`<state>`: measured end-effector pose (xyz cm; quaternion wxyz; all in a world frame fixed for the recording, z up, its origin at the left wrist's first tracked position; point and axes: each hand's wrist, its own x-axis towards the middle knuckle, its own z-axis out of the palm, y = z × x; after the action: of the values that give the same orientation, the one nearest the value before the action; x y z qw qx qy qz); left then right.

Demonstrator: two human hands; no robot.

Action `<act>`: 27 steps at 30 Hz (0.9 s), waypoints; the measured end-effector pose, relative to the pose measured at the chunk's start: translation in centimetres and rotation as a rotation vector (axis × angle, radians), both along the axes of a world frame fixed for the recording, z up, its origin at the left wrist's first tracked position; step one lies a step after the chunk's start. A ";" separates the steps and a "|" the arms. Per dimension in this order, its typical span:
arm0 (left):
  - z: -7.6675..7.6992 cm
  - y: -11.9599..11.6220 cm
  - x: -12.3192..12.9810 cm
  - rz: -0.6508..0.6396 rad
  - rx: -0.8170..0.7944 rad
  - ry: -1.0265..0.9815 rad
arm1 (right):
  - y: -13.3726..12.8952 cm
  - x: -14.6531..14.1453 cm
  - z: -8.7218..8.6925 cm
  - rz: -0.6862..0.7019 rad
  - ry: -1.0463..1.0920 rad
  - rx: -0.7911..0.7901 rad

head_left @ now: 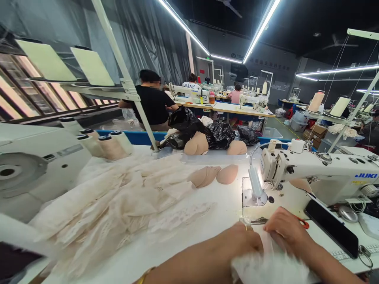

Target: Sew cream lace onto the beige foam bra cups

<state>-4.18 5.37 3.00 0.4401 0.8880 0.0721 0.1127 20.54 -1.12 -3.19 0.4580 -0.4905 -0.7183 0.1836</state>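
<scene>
White cloth (pixel 268 268) trails bodyward between the right hand (pixel 288 228), pinching it, and the curled left hand (pixel 241 242), hold unclear.

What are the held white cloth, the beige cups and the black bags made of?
White cloth: apparently thin fabric, loosely bunched; blur hides its fiber and finish.
Beige cups: perhaps foam, matte and smoothly rounded.
Black bags: likely thin plastic, glossy with crinkled highlights.

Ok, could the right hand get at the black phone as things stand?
Probably yes: the black phone lies beside the right hand, uncovered, though the fingers seem to hold white fabric and may need to let go first.
</scene>
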 end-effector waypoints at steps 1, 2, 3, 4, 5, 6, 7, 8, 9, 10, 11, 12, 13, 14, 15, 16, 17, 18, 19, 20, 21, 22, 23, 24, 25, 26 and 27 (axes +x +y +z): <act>-0.3 1.0 0.4 -0.040 0.199 0.041 | 1.2 0.5 0.3 0.054 -0.133 0.040; -0.6 2.0 0.9 -0.067 0.332 0.080 | 2.4 0.9 0.4 0.102 -0.299 0.106; -0.8 2.9 1.4 -0.083 0.402 0.125 | 3.4 1.2 0.2 0.128 -0.430 0.173; -0.9 3.6 1.9 -0.083 0.427 0.171 | 4.1 1.5 -0.2 0.124 -0.534 0.238; -1.0 4.2 2.3 -0.074 0.429 0.205 | 4.6 1.7 -0.6 0.108 -0.596 0.284; -1.1 4.6 2.6 -0.063 0.430 0.220 | 4.8 1.9 -1.1 0.089 -0.605 0.300; -1.1 4.9 2.7 -0.050 0.436 0.218 | 4.8 2.0 -1.4 0.081 -0.593 0.292; -1.2 5.0 2.7 -0.035 0.450 0.203 | 4.6 2.1 -1.5 0.087 -0.577 0.269; -1.3 5.0 2.7 -0.016 0.467 0.184 | 4.3 2.1 -1.5 0.102 -0.564 0.243; -1.5 4.9 2.7 -0.001 0.481 0.167 | 4.0 2.1 -1.4 0.120 -0.556 0.224; -1.6 4.8 2.6 0.012 0.490 0.156 | 3.7 2.1 -1.2 0.131 -0.547 0.214; -1.8 4.8 2.6 0.023 0.494 0.147 | 3.5 2.1 -1.0 0.132 -0.541 0.211; -1.9 4.7 2.6 0.033 0.493 0.139 | 3.4 2.1 -0.9 0.124 -0.537 0.213; -2.0 4.6 2.6 0.039 0.488 0.134 | 3.4 2.1 -0.9 0.111 -0.537 0.213; -2.0 4.6 2.6 0.041 0.481 0.135 | 3.5 2.1 -0.9 0.093 -0.541 0.212; -2.0 4.6 2.7 0.043 0.476 0.140 | 3.6 2.1 -1.0 0.075 -0.550 0.206; -2.0 4.7 2.8 0.044 0.472 0.148 | 3.8 2.2 -1.1 0.056 -0.560 0.197; -2.0 4.7 2.8 0.045 0.468 0.154 | 3.9 2.3 -1.2 0.040 -0.571 0.188; -2.0 4.8 2.9 0.046 0.466 0.155 | 4.0 2.3 -1.3 0.028 -0.580 0.182; -1.9 4.8 2.9 0.048 0.465 0.149 | 4.0 2.4 -1.4 0.024 -0.587 0.179; -1.9 4.9 3.0 0.050 0.465 0.136 | 4.1 2.4 -1.4 0.023 -0.590 0.180; -1.9 4.9 3.0 0.051 0.466 0.121 | 4.1 2.5 -1.3 0.025 -0.593 0.182; -1.9 4.9 3.0 0.052 0.469 0.107 | 4.1 2.5 -1.3 0.024 -0.595 0.183; -1.9 4.9 3.0 0.051 0.477 0.096 | 4.0 2.5 -1.3 0.021 -0.598 0.180; -1.9 4.8 2.9 0.049 0.485 0.091 | 4.0 2.5 -1.3 0.016 -0.600 0.176; -1.8 4.8 2.9 0.045 0.494 0.093 | 3.9 2.5 -1.3 0.013 -0.601 0.173; -1.8 4.8 2.9 0.041 0.500 0.100 | 3.9 2.5 -1.3 0.012 -0.602 0.174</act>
<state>-1.30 10.15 1.18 0.2003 0.9720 0.0814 0.0918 23.04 2.77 -4.48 0.2641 -0.4773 -0.8376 -0.0292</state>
